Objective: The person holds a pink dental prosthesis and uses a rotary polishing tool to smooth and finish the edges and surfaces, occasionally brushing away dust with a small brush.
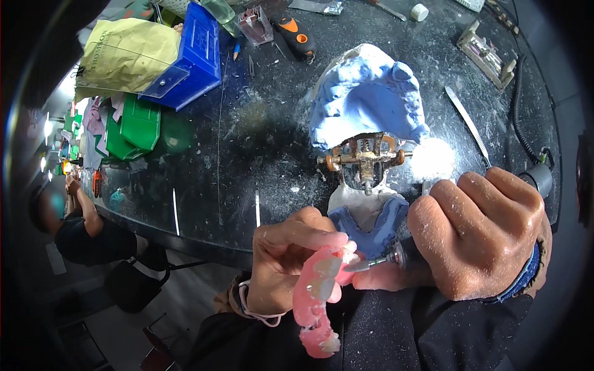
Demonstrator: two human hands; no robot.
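Note:
My left hand [272, 263] is closed on a pink denture [307, 295] with pale teeth, holding it by its upper end. My right hand [479, 232] is closed round a rotary handpiece [396, 255], whose body is mostly hidden in the fist. Its bur [359, 266] points left and meets the denture's upper end, though I cannot tell if it touches. Just beyond the hands stands a metal articulator [366, 154], hinged wide apart. A light blue cast [371, 93] with teeth lies on its far side, and a darker blue lower cast [371, 238] on its near side.
A blue box [201, 55] with a yellow envelope [133, 52] and a green box [139, 130] stand at left. A metal spatula [467, 123], another metal frame [486, 55] and a coiled cord [516, 99] lie at right. A co-worker [93, 232] sits far left.

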